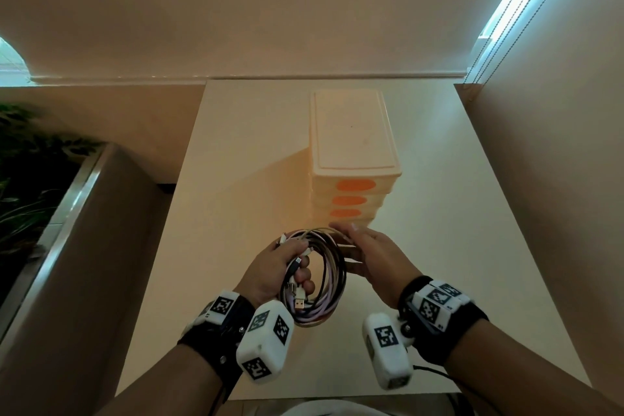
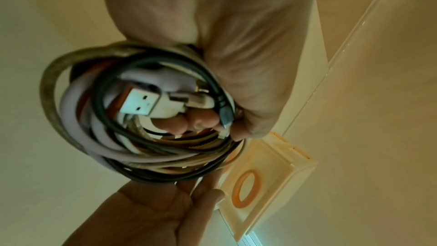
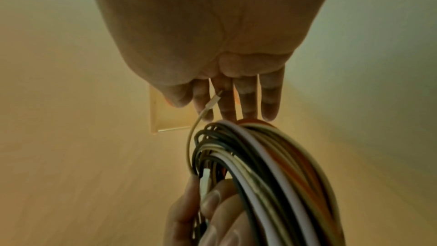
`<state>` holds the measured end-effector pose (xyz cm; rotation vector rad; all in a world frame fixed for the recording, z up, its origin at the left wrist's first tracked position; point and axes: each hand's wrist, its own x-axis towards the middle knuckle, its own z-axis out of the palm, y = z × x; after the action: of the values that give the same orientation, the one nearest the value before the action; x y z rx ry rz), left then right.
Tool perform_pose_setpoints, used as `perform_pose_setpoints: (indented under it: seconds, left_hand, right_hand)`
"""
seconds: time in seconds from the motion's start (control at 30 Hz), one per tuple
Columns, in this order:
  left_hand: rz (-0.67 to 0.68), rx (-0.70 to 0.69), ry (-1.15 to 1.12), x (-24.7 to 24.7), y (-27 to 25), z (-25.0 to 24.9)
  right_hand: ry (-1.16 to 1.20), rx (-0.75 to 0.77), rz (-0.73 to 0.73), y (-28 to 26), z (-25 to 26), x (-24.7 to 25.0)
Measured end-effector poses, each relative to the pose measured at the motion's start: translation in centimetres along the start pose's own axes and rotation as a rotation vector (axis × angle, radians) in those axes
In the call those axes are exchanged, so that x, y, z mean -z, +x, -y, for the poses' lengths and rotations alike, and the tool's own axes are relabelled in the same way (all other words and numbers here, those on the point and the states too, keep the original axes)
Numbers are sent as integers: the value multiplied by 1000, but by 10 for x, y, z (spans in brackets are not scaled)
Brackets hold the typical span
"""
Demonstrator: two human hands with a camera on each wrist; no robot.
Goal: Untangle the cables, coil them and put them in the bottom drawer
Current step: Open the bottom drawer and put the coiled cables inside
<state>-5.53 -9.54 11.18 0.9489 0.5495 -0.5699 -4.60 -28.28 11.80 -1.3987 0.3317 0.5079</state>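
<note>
The untangling and coiling look done: the bundle of black, white, pale lilac and orange cables (image 1: 314, 277) hangs as one round coil in front of the cream plastic drawer tower with orange oval handles (image 1: 353, 159), held above the pale surface (image 1: 236, 199). The left hand (image 1: 275, 268) grips one side of the coil, its fingers (image 2: 176, 123) curled through the loops with the white USB plug (image 2: 141, 104) and other plug ends gathered inside. The right hand (image 1: 378, 257) is just in front of the tower's lowest front, fingers (image 3: 248, 100) straight and loosely spread, holding nothing. What seems left is the storing: I cannot tell whether the bottom drawer is open, since the hands hide it
</note>
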Motion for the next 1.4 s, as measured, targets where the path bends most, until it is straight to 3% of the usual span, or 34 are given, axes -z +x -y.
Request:
perform_pose_setpoints:
  seconds: [0.47, 0.53, 0.67, 0.93, 1.13, 1.4]
  left_hand:
    - [-14, -14, 147, 10, -12, 2]
    - [-21, -15, 153, 13, -13, 2]
    - [-31, -4, 146, 18, -16, 0]
    - [-65, -9, 146, 22, -26, -5]
    - [-75, -29, 140, 26, -29, -8]
    - [-64, -32, 134, 29, -23, -10]
  right_hand:
    - [-249, 178, -122, 3, -19, 19]
    - [-205, 128, -173, 7, -25, 25]
    - [65, -112, -244, 27, -35, 33]
    - [488, -224, -286, 81, -30, 14]
    - [615, -253, -217, 99, -32, 10]
    - [537, -307, -249, 73, -54, 10]
